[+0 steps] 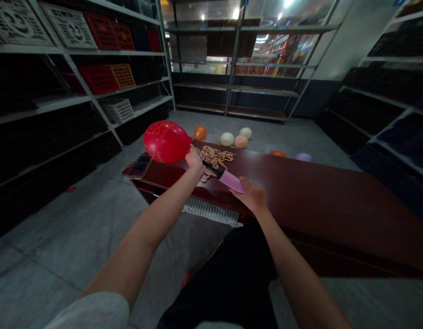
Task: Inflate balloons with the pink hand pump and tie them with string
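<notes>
While the left hand (pixel 195 160) grasps the neck of the red balloon (pixel 167 141), the right hand (pixel 250 195) is wrapped around the rear end of the pump (pixel 232 181). The balloon is inflated, printed with faint golden marks, and held above the left end of the worktop (pixel 317 201). The pump has a pink-purple body and a black front that slants up to the left hand; whether its tip sits inside the balloon's neck cannot be told, since the fingers hide it. Both hands are over the left half of the worktop, between its near and far edges.

Behind the pump, toward the far edge, lies a tangle of beige strands (pixel 218 156), partly hidden by the left hand. A dark item (pixel 140 165), blurred out, rests by the near left corner. Below the near edge shows a ribbed grey roll (pixel 211 211).

Beyond the far edge are an orange balloon (pixel 200 132), two pale balloons (pixel 227 139) and a peach balloon (pixel 241 141) close together, then, farther right, another orange balloon (pixel 277 153) and a purple balloon (pixel 303 157), both partly cut off by that edge. Red, orange and white crates (pixel 99 78) stand on the left shelves (pixel 142 107).
</notes>
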A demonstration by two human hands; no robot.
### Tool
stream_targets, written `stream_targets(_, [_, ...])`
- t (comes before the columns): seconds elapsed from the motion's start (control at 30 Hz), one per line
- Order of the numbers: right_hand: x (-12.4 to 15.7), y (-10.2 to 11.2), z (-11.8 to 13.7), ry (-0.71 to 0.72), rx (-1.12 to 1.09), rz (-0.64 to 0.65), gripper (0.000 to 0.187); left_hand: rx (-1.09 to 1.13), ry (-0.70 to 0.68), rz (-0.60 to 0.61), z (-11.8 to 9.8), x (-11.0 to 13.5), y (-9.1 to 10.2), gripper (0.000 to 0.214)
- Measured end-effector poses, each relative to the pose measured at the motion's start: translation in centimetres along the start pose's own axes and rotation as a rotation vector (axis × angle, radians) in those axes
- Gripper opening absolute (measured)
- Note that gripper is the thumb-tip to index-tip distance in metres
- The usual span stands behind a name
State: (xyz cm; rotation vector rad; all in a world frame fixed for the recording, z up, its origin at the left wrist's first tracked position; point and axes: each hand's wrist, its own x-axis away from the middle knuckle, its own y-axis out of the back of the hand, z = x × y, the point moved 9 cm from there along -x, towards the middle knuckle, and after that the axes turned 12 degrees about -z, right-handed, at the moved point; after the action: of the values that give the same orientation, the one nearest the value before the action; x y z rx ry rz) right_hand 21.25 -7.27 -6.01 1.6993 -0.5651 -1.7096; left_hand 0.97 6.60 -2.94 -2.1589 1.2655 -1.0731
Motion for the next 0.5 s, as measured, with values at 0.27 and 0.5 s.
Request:
stream_targets(0.27, [-0.1, -0.1, 0.8, 0.05, -0.036, 0.008, 0.046, 0.026, -0.067, -0.091, -7.0, -2.6, 1.2, 0.047])
stream_targets(0.5, [-0.1, 0.0, -1.5, -0.098, -0.087, -0.043, 0.045, 0.068, -0.201, -0.012, -6.9, -1.6, -1.7, 0.051])
